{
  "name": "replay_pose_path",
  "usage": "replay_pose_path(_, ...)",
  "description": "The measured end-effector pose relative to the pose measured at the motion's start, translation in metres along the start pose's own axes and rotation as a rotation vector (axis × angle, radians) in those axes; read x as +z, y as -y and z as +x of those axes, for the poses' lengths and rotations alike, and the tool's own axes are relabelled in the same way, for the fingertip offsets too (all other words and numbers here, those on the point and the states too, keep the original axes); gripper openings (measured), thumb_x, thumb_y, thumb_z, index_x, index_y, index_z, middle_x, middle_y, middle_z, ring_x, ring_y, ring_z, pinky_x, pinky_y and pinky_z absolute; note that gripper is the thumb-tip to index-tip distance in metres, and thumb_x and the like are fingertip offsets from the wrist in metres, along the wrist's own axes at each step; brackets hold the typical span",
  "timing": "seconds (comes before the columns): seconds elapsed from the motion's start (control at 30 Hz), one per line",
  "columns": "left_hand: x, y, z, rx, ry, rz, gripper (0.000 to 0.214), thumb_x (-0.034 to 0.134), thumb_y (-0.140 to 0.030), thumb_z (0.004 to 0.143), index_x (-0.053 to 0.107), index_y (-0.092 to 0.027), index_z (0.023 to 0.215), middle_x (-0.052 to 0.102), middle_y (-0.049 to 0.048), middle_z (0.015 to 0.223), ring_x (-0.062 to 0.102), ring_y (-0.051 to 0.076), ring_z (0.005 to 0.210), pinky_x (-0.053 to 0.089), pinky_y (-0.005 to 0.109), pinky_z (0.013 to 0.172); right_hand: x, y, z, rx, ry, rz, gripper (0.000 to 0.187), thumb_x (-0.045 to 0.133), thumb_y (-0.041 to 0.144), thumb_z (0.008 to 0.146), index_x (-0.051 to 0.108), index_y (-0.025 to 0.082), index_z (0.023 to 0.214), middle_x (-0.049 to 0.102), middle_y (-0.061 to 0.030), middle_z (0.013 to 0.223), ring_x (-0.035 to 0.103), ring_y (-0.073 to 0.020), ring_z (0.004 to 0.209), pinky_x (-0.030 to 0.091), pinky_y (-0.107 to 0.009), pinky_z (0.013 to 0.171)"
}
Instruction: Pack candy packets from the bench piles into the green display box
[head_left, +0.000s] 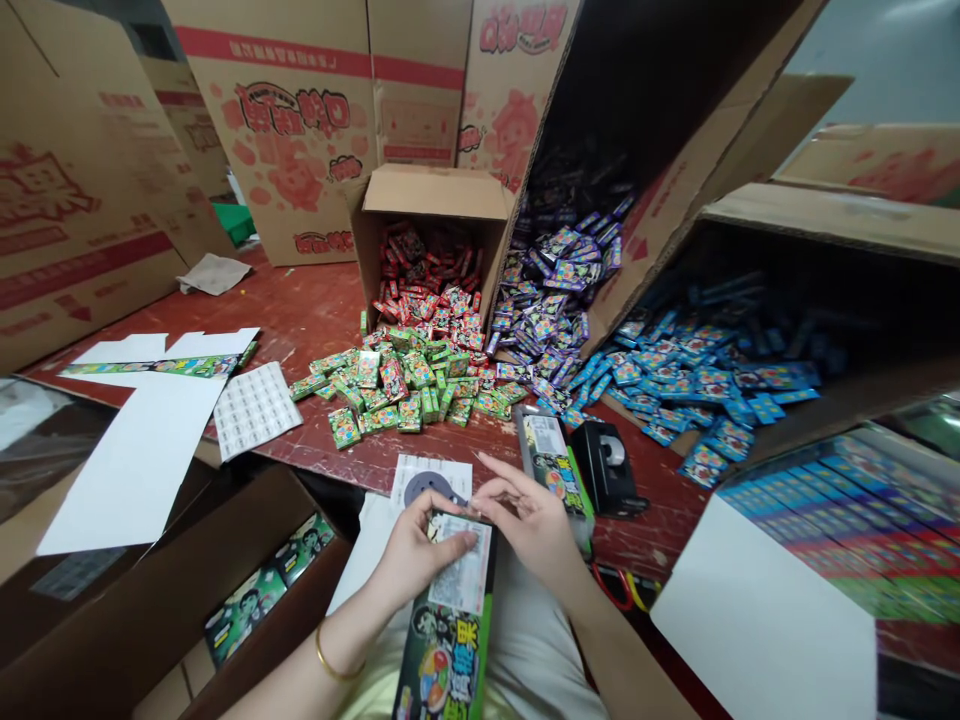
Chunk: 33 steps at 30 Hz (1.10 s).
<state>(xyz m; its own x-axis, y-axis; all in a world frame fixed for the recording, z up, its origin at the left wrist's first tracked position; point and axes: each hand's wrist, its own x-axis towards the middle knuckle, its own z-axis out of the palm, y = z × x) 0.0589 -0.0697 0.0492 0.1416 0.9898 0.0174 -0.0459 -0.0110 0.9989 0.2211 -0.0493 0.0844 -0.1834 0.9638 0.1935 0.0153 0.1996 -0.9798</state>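
Observation:
A long black and green candy box [439, 650] with a white printed label lies over my lap, its top end toward the table. My left hand [412, 560] is closed around the upper part, thumb on the label. At the top edge, my right hand [532, 520] pinches with thumb and fingertips, its index finger raised; whatever it holds is too small to make out. Just beyond the hands, a grey round disc [429, 487] lies on a white printed sheet [405, 465]. Another candy box [551, 450] lies beside my right hand, next to a black tape dispenser [609, 468].
Green packets [409, 375], red packets [435, 275], purple packets [551, 290] and blue packets [697, 370] spill from cartons across the red table [300, 300]. A label sheet [255, 408] and white card [142, 460] lie left. An open carton [247, 530] stands lower left, a packed display box [847, 510] right.

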Motion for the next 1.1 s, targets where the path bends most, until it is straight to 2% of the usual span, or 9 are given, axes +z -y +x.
replay_pose_path(0.17, 0.001, 0.0, 0.0, -0.003, -0.029, 0.034, 0.025, 0.073, -0.027, 0.068, 0.054, -0.02, 0.083, 0.06, 0.0004, 0.082, 0.054, 0.019, 0.083, 0.039, 0.032, 0.078, 0.001, 0.001, -0.005, -0.025, 0.05, -0.105, 0.046, 0.059, 0.022, 0.081, 0.053, 0.019, 0.126, 0.067, 0.0, 0.075, 0.063, -0.0152, 0.071, 0.051, -0.03, 0.069)
replay_pose_path(0.43, 0.005, -0.001, -0.001, 0.006, -0.027, 0.033, 0.028, 0.072, -0.024, 0.068, 0.05, -0.02, 0.084, 0.058, -0.0003, 0.08, 0.051, 0.018, 0.082, 0.038, 0.031, 0.077, 0.011, -0.005, -0.006, 0.026, -0.046, -0.133, 0.051, 0.063, 0.021, 0.076, 0.051, 0.018, 0.125, 0.065, 0.0001, 0.073, 0.06, -0.016, 0.068, 0.049, -0.031, 0.069)
replay_pose_path(0.6, 0.008, -0.002, -0.003, 0.027, -0.027, -0.089, 0.036, 0.074, -0.018, 0.065, 0.045, -0.022, 0.086, 0.058, -0.0029, 0.082, 0.055, 0.015, 0.082, 0.042, 0.027, 0.074, 0.016, -0.011, -0.003, 0.263, -0.059, 0.169, 0.064, 0.077, 0.018, 0.059, 0.054, 0.021, 0.119, 0.065, 0.0021, 0.077, 0.057, -0.0136, 0.064, 0.046, -0.027, 0.062)
replay_pose_path(0.73, 0.01, 0.001, -0.007, -0.028, 0.006, -0.218, 0.043, 0.075, -0.02, 0.066, 0.04, -0.024, 0.092, 0.062, -0.0027, 0.084, 0.06, 0.014, 0.077, 0.047, 0.026, 0.069, 0.014, -0.019, 0.003, 0.595, 0.096, 0.505, 0.046, 0.077, 0.02, 0.058, 0.065, 0.018, 0.102, 0.067, 0.0009, 0.076, 0.063, -0.0143, 0.072, 0.046, -0.025, 0.067)
replay_pose_path(0.8, 0.01, 0.003, -0.009, -0.07, 0.014, -0.269, 0.05, 0.077, -0.023, 0.067, 0.038, -0.025, 0.098, 0.064, -0.002, 0.084, 0.061, 0.014, 0.071, 0.05, 0.027, 0.065, 0.011, -0.023, 0.005, 0.673, 0.114, 0.581, 0.044, 0.077, 0.019, 0.057, 0.066, 0.016, 0.099, 0.067, 0.0004, 0.074, 0.064, -0.0146, 0.071, 0.046, -0.026, 0.069)
replay_pose_path(0.87, 0.012, 0.004, -0.01, -0.093, 0.008, -0.287, 0.057, 0.078, -0.025, 0.066, 0.036, -0.025, 0.105, 0.066, -0.0001, 0.086, 0.063, 0.015, 0.07, 0.051, 0.027, 0.063, 0.007, -0.026, 0.006, 0.653, 0.11, 0.575, 0.046, 0.077, 0.019, 0.058, 0.065, 0.016, 0.102, 0.069, -0.0004, 0.073, 0.065, -0.0148, 0.07, 0.046, -0.026, 0.068)
replay_pose_path(0.97, 0.013, 0.004, -0.015, -0.149, 0.025, -0.275, 0.066, 0.081, -0.022, 0.063, 0.038, -0.024, 0.113, 0.068, 0.0011, 0.09, 0.065, 0.015, 0.073, 0.052, 0.027, 0.066, -0.004, -0.032, 0.004, 0.496, 0.131, 0.416, 0.055, 0.079, 0.023, 0.061, 0.059, 0.017, 0.112, 0.07, -0.0005, 0.071, 0.064, -0.0141, 0.066, 0.046, -0.024, 0.063)
replay_pose_path(1.03, 0.01, 0.003, -0.02, -0.219, 0.156, -0.286, 0.071, 0.085, -0.015, 0.054, 0.046, -0.023, 0.112, 0.07, 0.0006, 0.089, 0.065, 0.016, 0.073, 0.052, 0.026, 0.067, -0.018, -0.036, 0.004, 0.409, 0.154, 0.283, 0.065, 0.083, 0.025, 0.057, 0.057, 0.019, 0.116, 0.069, 0.002, 0.065, 0.062, -0.0139, 0.058, 0.045, -0.023, 0.056)
replay_pose_path(1.1, 0.002, 0.002, -0.022, -0.317, 0.361, -0.321, 0.06, 0.087, -0.015, 0.05, 0.058, -0.019, 0.103, 0.072, 0.0011, 0.083, 0.066, 0.017, 0.069, 0.052, 0.026, 0.066, -0.039, -0.039, 0.007, 0.367, 0.081, 0.212, 0.07, 0.085, 0.029, 0.053, 0.057, 0.021, 0.118, 0.068, 0.0034, 0.061, 0.061, -0.0149, 0.053, 0.046, -0.024, 0.052)
